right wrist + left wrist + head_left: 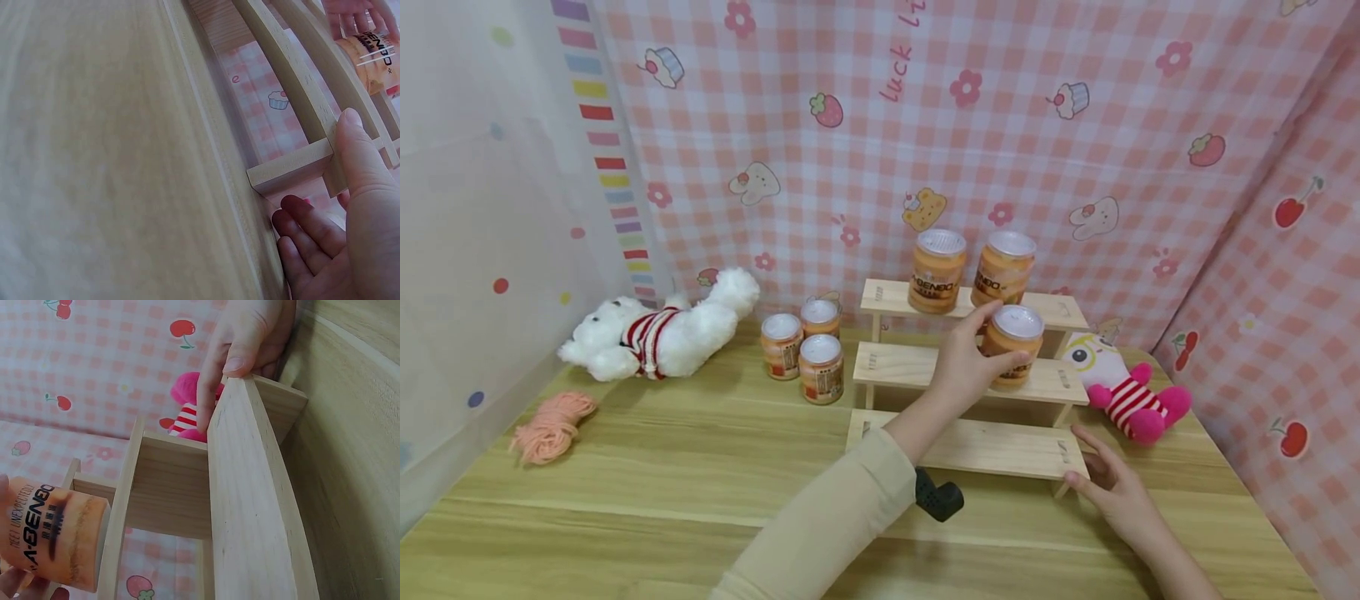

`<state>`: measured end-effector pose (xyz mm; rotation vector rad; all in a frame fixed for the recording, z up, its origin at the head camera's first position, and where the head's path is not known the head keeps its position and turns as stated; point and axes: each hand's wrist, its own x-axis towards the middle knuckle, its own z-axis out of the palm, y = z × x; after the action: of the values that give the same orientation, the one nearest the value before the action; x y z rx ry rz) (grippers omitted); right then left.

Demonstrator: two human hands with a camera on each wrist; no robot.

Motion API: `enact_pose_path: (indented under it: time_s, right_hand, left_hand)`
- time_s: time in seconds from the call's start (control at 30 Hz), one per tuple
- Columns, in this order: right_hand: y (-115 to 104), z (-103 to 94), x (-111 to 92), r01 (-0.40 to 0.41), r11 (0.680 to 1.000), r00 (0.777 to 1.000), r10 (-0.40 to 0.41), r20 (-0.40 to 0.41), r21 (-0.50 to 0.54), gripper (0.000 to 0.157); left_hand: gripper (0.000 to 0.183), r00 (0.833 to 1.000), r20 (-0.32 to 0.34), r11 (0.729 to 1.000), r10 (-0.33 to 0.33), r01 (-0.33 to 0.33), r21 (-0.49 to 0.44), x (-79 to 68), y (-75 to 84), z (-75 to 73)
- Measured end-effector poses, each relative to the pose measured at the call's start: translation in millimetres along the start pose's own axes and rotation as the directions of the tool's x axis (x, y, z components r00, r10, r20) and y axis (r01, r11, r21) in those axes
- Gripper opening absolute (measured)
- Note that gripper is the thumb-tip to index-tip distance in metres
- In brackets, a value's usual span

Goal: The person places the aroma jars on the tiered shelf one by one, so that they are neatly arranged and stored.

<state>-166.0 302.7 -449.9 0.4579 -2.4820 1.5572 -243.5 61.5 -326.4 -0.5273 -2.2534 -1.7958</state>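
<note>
My left hand [966, 354] grips an orange jar [1013, 337] with a clear lid, thumb on the near side, over the right part of the middle step of a three-tier wooden display stand [970, 446]. In the left wrist view the same jar [59, 537] shows its printed label close to the step; whether its base touches is hard to tell. At the stand's lower right end, my right hand [1116, 492] pinches the bottom step between thumb and index finger. Two similar jars, one left [937, 275] and one right [1002, 271], stand upright on the top step.
Left of the stand, three more jars [822, 379] are grouped on the wooden table [700, 500]. A white plush dog [681, 333] and a bundle of pink yarn [553, 427] lie farther left. A pink-striped plush toy [1131, 396] leans at the right, near the checked curtain [850, 167].
</note>
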Motion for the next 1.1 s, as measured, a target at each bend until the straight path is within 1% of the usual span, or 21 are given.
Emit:
enact_pose_path:
  time_s: [0.1,0.27,0.43,0.57,0.7,0.87,1.0,1.1]
  right_hand:
    - [0,-0.6,0,0.002,1.0,1.0,-0.002,0.0,-0.001,0.058]
    - [-1,0.0,0,0.026,0.999,1.0,-0.026,0.007,0.029,0.057]
    - [0,0.3,0,0.03,0.999,1.0,-0.03,0.009,0.043,0.058]
    - [0,0.1,0,0.015,1.0,1.0,-0.015,0.005,0.018,0.058]
    - [-1,-0.2,-1,0.0,1.0,1.0,0.0,0.005,0.002,0.058]
    - [0,-0.6,-1,-0.004,1.0,1.0,0.004,0.01,0.001,0.058]
    - [1,-0.8,-1,-0.006,1.0,1.0,0.006,0.007,-0.002,0.058]
    - [1,-0.8,-1,-0.009,1.0,1.0,0.009,0.007,-0.003,0.058]
  left_hand:
    - [0.072,1.0,0.007,1.0,0.0,0.0,-0.017,-1.9,0.9,-3.8]
    - [0.073,1.0,0.001,0.997,0.008,-0.008,-0.076,-10.1,0.6,-16.0]
    - [0.07,1.0,-0.012,0.992,0.011,-0.012,-0.123,-24.1,0.5,-32.8]
    - [0.068,0.999,-0.037,0.99,0.036,-0.041,-0.137,-37.0,0.3,-50.4]
    - [0.065,0.993,-0.085,0.987,0.082,-0.093,-0.133,-47.0,-3.9,-68.6]
    - [0.061,0.974,-0.173,0.982,0.145,-0.163,-0.096,-55.5,-14.1,-91.0]
    - [0.061,0.962,-0.231,0.983,0.149,-0.169,-0.07,-59.1,-26.2,-110.6]
    - [0.061,0.954,-0.276,0.989,0.121,-0.141,-0.054,-60.3,-34.5,-125.5]
